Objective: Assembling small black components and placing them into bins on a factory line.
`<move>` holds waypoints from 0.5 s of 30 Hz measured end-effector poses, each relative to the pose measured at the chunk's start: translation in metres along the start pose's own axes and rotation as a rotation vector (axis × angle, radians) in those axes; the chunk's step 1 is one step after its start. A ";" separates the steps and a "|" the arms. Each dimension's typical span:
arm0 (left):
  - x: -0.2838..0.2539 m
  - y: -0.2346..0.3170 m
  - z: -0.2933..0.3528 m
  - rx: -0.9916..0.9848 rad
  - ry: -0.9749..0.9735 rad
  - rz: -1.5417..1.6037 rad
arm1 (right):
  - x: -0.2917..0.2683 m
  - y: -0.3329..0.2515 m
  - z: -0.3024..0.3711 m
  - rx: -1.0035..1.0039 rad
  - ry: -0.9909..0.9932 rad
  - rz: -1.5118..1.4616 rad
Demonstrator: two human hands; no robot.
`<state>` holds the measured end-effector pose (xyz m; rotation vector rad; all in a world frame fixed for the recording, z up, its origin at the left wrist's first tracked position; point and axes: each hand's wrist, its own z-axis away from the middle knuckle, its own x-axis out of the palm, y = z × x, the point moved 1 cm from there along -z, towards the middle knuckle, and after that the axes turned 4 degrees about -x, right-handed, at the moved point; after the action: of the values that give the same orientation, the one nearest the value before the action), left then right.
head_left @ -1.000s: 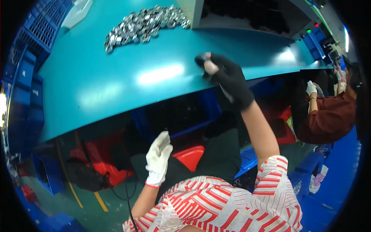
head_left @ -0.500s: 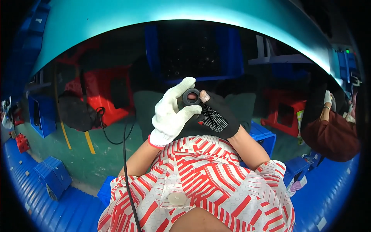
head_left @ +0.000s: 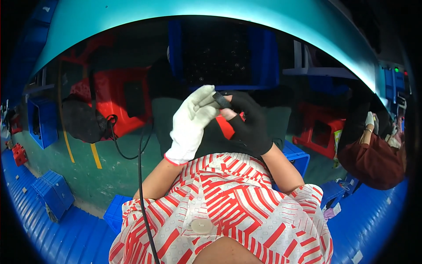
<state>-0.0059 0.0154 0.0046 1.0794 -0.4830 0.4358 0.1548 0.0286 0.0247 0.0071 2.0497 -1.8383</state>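
A small black ring (head_left: 222, 100) is held in front of my body, turned so that its outer edge shows. My left hand (head_left: 191, 115), in a white knit glove, has its fingertips pressed against the ring's left side. My right hand (head_left: 248, 121), in a black glove that leaves the fingertips bare, grips the ring's right side between thumb and fingers. Beyond my hands stands a deep blue crate (head_left: 266, 57) with many dark pieces in it, too dim to make out singly.
A teal bench edge (head_left: 145, 11) curves across the far side. Red stools (head_left: 138, 99) (head_left: 323, 127) stand at left and right. A black cable (head_left: 141, 189) runs down my left side. Another person in a dark red top (head_left: 373, 160) sits at right. Blue crates (head_left: 52, 191) stand at left.
The ring has turned from showing its open hole to showing its edge, and sits slightly higher. My right hand has rolled over, its back now showing. My left fingers have drawn closer together.
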 end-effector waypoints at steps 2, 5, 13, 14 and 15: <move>-0.004 0.000 -0.001 -0.107 -0.055 0.183 | -0.001 0.000 -0.004 -0.133 0.002 0.149; -0.008 -0.002 -0.008 -0.169 -0.154 0.224 | 0.002 0.002 -0.005 -0.219 0.043 0.190; -0.001 -0.002 -0.005 -0.160 -0.068 0.148 | 0.005 0.020 0.004 -0.129 0.069 -0.033; 0.000 -0.002 -0.005 -0.145 -0.025 0.128 | 0.006 0.022 0.005 -0.115 0.072 -0.065; -0.001 -0.002 -0.004 -0.145 -0.025 0.127 | 0.006 0.023 0.006 -0.102 0.075 -0.098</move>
<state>-0.0048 0.0184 0.0009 0.9182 -0.5985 0.4913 0.1564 0.0247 0.0009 -0.0536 2.2296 -1.8137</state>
